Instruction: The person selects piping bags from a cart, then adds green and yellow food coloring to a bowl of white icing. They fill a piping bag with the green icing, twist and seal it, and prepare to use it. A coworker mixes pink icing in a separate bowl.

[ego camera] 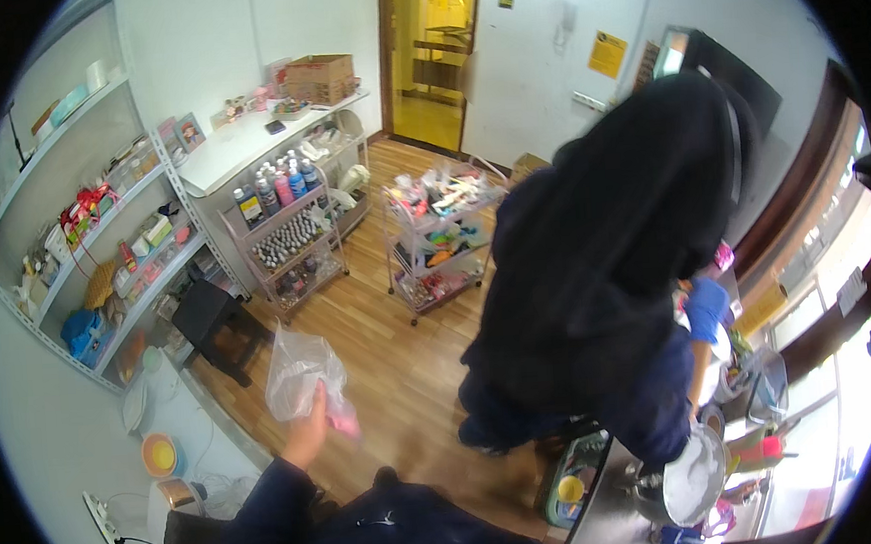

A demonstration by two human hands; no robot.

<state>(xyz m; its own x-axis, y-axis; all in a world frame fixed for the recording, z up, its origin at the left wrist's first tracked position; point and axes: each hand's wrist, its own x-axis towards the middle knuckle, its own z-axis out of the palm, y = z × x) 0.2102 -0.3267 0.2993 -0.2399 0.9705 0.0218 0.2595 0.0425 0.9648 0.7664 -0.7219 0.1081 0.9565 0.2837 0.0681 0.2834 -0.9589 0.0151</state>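
My left hand (309, 429), at the end of a dark blue sleeve, grips a clear plastic bag (303, 370) above the wooden floor. Something pink (344, 421) shows at the bag's lower right; it is blurred, and I cannot tell whether it lies inside. My right hand is out of view. To the left of my arm, a white table (225, 442) holds an orange cup (161, 455) with yellow in it.
A person in dark clothes (578, 286), with a blue-gloved hand (705, 308), stands close on the right by a counter with a metal bowl (691, 481). Ahead are two loaded trolleys (284, 240) (440, 223), a black stool (222, 326) and metal shelves (149, 177).
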